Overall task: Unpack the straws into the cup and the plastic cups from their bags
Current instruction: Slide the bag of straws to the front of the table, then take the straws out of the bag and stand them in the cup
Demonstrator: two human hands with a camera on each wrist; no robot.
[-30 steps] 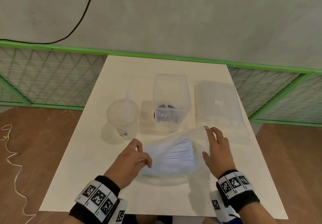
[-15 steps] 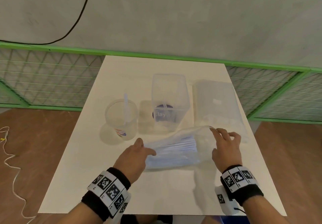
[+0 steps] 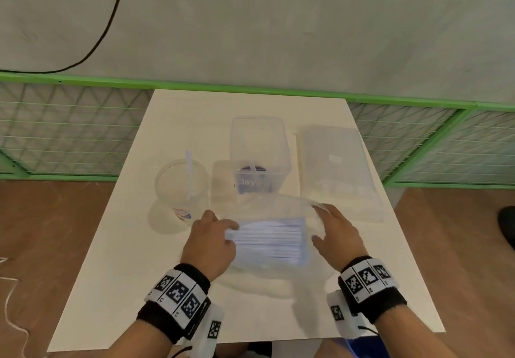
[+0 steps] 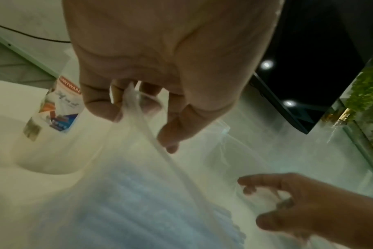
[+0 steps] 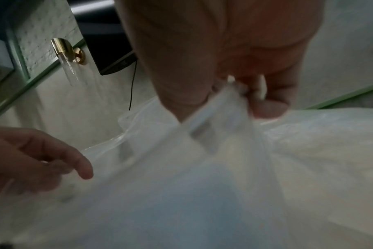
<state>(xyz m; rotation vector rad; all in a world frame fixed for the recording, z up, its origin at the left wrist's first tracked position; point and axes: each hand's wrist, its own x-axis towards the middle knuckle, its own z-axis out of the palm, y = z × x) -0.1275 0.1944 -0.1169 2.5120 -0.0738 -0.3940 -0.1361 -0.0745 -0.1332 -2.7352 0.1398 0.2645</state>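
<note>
A clear bag of white straws (image 3: pixel 269 239) hangs just above the table between my hands, with the straws lying crosswise. My left hand (image 3: pixel 223 228) pinches the bag's left edge (image 4: pixel 128 101) between thumb and fingers. My right hand (image 3: pixel 324 215) pinches the bag's right edge (image 5: pixel 238 96). The bag's rim arcs between the two hands on the far side. A clear cup (image 3: pixel 181 190) with a printed label stands left of the bag with one straw (image 3: pixel 189 172) in it. The bag of plastic cups (image 3: pixel 337 170) lies flat at the right.
A tall clear square container (image 3: pixel 259 154) stands behind the straw bag at mid-table. The white table (image 3: pixel 117 288) has bare room in front and at the far end. A green mesh fence (image 3: pixel 69 134) runs behind and beside the table.
The straw bag has swung from a slant to lie crosswise, and its straws now run left to right. Both hands keep their hold on its edges and sit closer to me.
</note>
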